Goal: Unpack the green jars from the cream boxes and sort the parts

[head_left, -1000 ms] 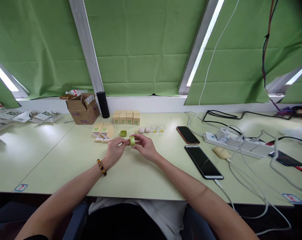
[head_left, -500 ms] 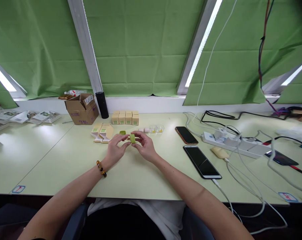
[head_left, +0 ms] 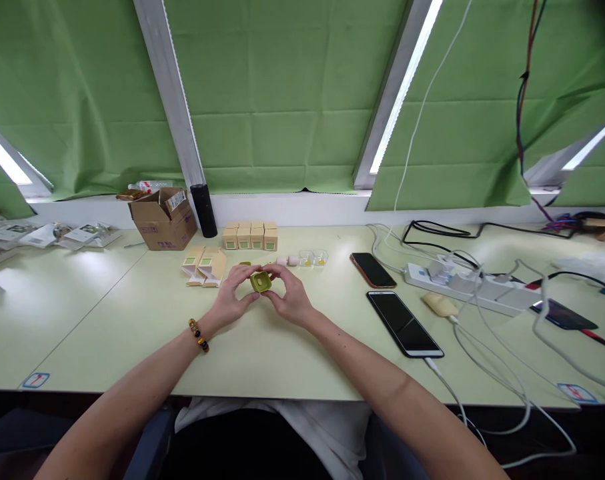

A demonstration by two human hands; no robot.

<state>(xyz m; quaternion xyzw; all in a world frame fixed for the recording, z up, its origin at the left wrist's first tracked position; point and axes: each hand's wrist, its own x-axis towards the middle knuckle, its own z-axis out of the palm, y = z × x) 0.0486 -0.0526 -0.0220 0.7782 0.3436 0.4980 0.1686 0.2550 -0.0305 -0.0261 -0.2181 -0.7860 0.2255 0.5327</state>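
Between my two hands is a small green square cup (head_left: 261,282), its open side tipped toward me, with something pale inside too small to name. My left hand (head_left: 232,295) pinches its left side between thumb and fingers. On the other side, my right hand (head_left: 291,297) grips it the same way. Just behind my left fingers, a second green piece (head_left: 245,263) is mostly hidden. Small pink pieces (head_left: 293,261) and two clear cups (head_left: 306,258) with yellow bits lie beyond my right hand. Open little cardboard boxes (head_left: 211,268) stand past my left hand.
Closed small boxes (head_left: 251,237) form a row at the back, near a black cylinder (head_left: 204,211) and a large carton (head_left: 163,223). Two phones (head_left: 405,325), a power strip (head_left: 462,288) and tangled cables are on the right. Plastic packets (head_left: 85,233) lie far left.
The green cup has turned from edge-on so its hollow inside now faces me. My left fingers have moved in onto it; the second green piece is more covered.
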